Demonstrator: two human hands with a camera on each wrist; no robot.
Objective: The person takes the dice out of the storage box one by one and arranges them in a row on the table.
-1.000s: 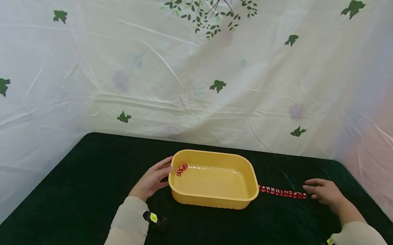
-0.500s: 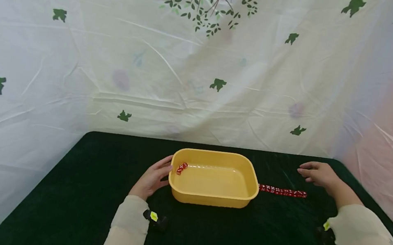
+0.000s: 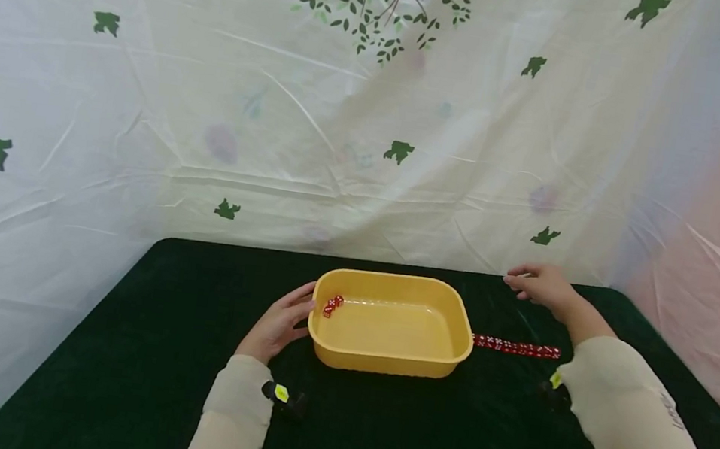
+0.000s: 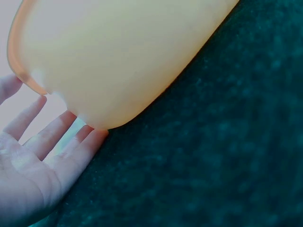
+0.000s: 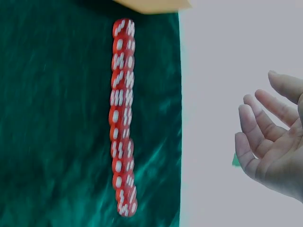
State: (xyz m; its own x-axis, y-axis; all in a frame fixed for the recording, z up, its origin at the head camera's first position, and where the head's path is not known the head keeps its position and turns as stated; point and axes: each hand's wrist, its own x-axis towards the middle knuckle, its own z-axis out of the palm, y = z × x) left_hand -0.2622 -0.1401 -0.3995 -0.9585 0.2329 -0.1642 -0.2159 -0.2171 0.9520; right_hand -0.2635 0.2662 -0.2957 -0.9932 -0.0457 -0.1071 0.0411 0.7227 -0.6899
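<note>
A yellow plastic basin (image 3: 382, 364) sits near the middle of the table. A few red dice (image 3: 333, 304) lie inside at its left end. My left hand (image 3: 278, 327) rests against the basin's left side, and in the left wrist view its straight fingers touch the basin wall (image 4: 132, 66). From the basin's right side a straight row of red dice with white pips (image 3: 517, 347) runs rightward. Beyond that row, near the far table edge, my right hand (image 3: 546, 288) hovers. The right wrist view shows this hand (image 5: 274, 142) with loosely bent fingers, nothing visible in them.
Dark green cloth (image 3: 143, 370) covers the table. A pale curtain printed with leaves and birds (image 3: 277, 130) hangs close behind the far edge and at both sides. A small black device (image 3: 285, 399) is strapped at the left wrist.
My right hand has moved from the right end of the dice row to the far edge, leftward and away. The left hand, basin and dice stay in place.
</note>
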